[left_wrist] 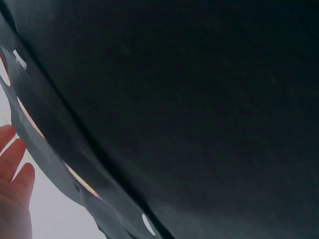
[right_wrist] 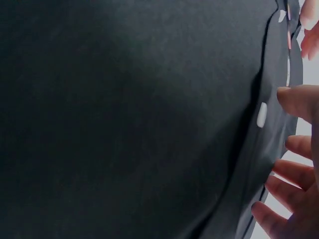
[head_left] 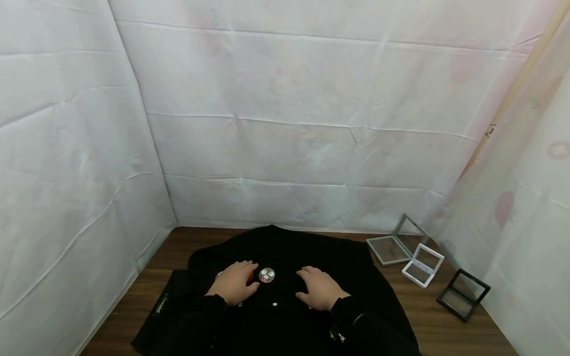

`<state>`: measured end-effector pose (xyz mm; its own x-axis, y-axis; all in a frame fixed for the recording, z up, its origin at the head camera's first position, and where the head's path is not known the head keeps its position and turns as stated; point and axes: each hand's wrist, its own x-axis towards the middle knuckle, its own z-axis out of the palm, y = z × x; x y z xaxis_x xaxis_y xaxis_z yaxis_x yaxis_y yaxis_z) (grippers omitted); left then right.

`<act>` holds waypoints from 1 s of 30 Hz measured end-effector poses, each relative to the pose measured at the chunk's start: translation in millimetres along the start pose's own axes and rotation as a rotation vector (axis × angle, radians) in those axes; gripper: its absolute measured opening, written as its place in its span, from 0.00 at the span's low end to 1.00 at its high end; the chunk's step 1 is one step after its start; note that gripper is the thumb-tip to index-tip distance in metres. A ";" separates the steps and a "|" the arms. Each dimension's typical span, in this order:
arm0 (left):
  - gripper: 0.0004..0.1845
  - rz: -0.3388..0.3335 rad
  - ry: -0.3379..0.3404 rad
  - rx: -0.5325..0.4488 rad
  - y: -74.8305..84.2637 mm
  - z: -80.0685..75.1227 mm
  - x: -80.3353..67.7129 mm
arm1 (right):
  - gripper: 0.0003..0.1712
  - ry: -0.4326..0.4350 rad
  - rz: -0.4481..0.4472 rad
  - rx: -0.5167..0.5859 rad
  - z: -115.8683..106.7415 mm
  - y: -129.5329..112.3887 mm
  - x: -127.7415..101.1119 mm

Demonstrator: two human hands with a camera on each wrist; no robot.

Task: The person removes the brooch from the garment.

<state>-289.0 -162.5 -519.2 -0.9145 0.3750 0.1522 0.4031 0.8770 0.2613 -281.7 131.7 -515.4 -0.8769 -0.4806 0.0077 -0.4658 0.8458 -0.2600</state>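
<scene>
A black garment (head_left: 294, 326) with white buttons (head_left: 274, 304) lies spread over the table. My left hand (head_left: 235, 283) is low over its left part, fingers extended and thumb pointing right, partly covering a red round badge (head_left: 250, 278). Just right of that thumb sits a second round badge (head_left: 266, 275) with a picture on it. In the left wrist view the badges show edge-on, one being a thin coloured disc (left_wrist: 82, 181). My right hand (head_left: 321, 288) is over the right part of the garment with fingers spread; its fingertips (right_wrist: 281, 189) are at the cloth near a white button (right_wrist: 261, 115).
At the right of the brown wooden table (head_left: 450, 326) stand three hinged frames: a grey one (head_left: 388, 249), a white one (head_left: 423, 266) and a black one (head_left: 458, 301). White sheeting (head_left: 285, 148) walls the back and both sides.
</scene>
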 end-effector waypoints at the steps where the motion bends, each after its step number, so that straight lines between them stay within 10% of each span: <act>1: 0.28 -0.008 0.008 -0.006 1.3 1.4 1.3 | 0.34 -0.006 0.001 -0.002 1.6 -1.4 1.7; 12: 0.18 0.081 0.036 -0.055 27.6 1.9 14.8 | 0.36 -0.056 -0.035 0.022 13.2 -20.3 16.8; 30: 0.10 0.171 0.023 0.095 23.3 11.4 37.8 | 0.31 -0.080 -0.062 0.073 12.5 -24.1 14.4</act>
<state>-314.6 -124.5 -518.2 -0.8314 0.5149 0.2088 0.5464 0.8259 0.1391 -281.6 101.5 -521.1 -0.8330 -0.5510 -0.0500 -0.5066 0.7960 -0.3314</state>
